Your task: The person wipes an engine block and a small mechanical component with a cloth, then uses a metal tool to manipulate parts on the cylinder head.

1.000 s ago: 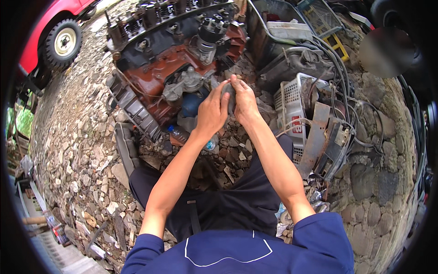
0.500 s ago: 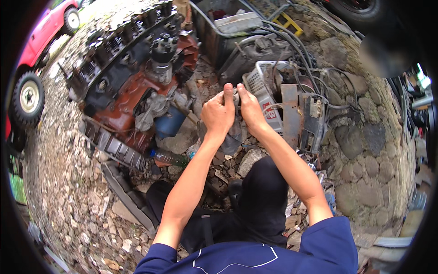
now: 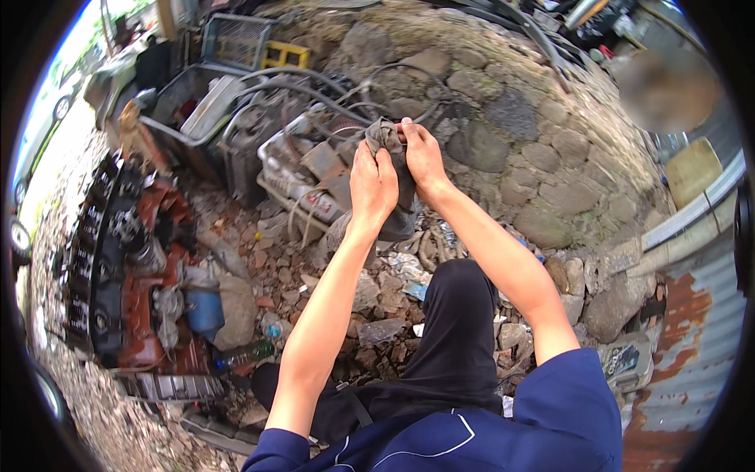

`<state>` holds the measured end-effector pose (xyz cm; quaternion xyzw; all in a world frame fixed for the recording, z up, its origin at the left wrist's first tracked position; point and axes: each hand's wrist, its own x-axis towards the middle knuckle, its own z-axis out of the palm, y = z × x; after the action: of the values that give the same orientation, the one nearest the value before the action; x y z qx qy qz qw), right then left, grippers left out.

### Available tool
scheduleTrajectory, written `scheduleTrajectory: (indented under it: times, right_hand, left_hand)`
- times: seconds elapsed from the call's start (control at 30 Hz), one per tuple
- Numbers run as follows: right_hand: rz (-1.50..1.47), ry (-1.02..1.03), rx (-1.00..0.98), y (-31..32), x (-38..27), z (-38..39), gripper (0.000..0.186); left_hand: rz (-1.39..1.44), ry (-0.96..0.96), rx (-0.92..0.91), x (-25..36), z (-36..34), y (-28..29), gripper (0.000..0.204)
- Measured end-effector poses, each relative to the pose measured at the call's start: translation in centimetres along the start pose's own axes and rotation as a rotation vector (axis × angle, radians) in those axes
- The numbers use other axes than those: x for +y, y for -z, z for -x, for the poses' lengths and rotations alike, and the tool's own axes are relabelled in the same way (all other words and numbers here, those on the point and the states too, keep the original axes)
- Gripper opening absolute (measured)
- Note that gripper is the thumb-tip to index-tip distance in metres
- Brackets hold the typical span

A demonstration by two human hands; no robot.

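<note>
Both hands grip a dirty grey cloth [image 3: 397, 200] that hangs down in a dark fold and is bunched at the top. My left hand [image 3: 373, 177] is closed on its left side, thumb pressed against it. My right hand [image 3: 425, 161] is closed on its right side, fingertips near the bunched top. Just beyond them sit a white plastic crate [image 3: 279, 173] full of rusty metal pieces and some looped hoses [image 3: 299, 79]. Whether anything is wrapped inside the cloth is hidden.
An engine block [image 3: 149, 279] with a blue cylinder [image 3: 203, 311] lies at left, below plastic tubs [image 3: 174, 118] and a black container [image 3: 248, 149]. A stone wall [image 3: 543, 185] rises at right beside rusty corrugated sheet [image 3: 668, 354]. Rubble [image 3: 377, 291] and bottles [image 3: 236, 358] cover the ground.
The view has swung right: the engine shifted left and down, and the red vehicle has largely left the frame. My hands moved with it, and more of the cloth shows above my fingers.
</note>
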<state>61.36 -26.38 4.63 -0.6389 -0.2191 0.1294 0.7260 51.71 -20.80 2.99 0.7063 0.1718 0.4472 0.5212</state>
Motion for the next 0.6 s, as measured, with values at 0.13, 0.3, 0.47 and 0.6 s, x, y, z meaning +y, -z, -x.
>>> scheduleTrajectory:
  times: [0.13,0.3,0.47,0.6]
  right_hand:
    - [0.144,0.130,0.153,5.6,-1.1,-2.4,0.032]
    - [0.134,0.193,0.204,15.9,-2.4,-9.6,0.031]
    - [0.473,0.325,0.406,25.1,-4.1,-21.1,0.035]
    - [0.954,0.370,0.635,33.0,-7.2,-30.3,0.029]
  left_hand:
    - [-0.073,-0.080,-0.130,1.8,-1.5,-5.0,0.038]
    - [-0.144,-0.029,-0.224,1.9,-4.2,-14.6,0.046]
    - [-0.197,0.133,-0.289,2.8,-9.4,-25.0,0.068]
    - [-0.241,0.215,-0.393,5.5,-11.9,-30.5,0.072]
